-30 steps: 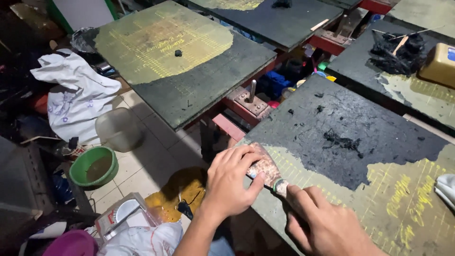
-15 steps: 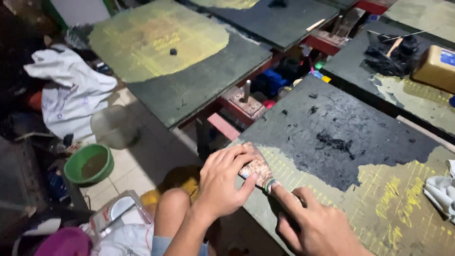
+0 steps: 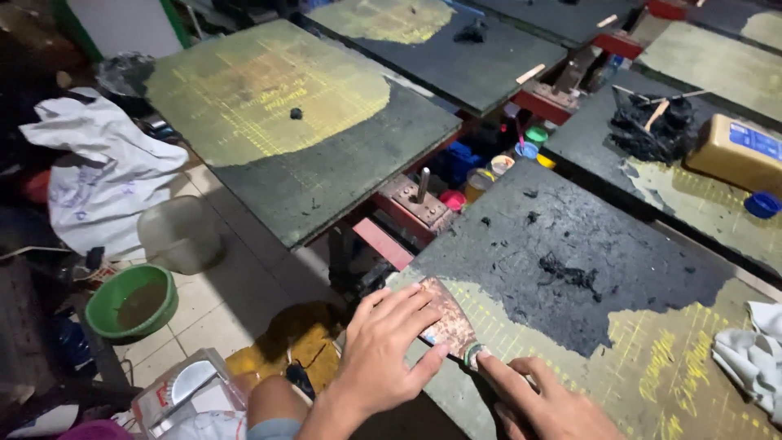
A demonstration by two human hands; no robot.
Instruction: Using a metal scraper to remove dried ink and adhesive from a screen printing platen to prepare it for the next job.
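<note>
I see the near work board [image 3: 619,269], half w/ black residue, half yellow-green grid. On it: scraper blade [image 3: 444,322] at the front edge, black scrapings [image 3: 570,275] in the middle, a white rag [image 3: 753,358] at the right.

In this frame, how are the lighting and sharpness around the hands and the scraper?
Head view: light falls unevenly, bright on the middle boards, deep shadow along the left edge and bottom corners; the left hand, right hand and scraper blade are lit and fairly sharp; the green bowl sits dimmer; no strong glare.
</note>
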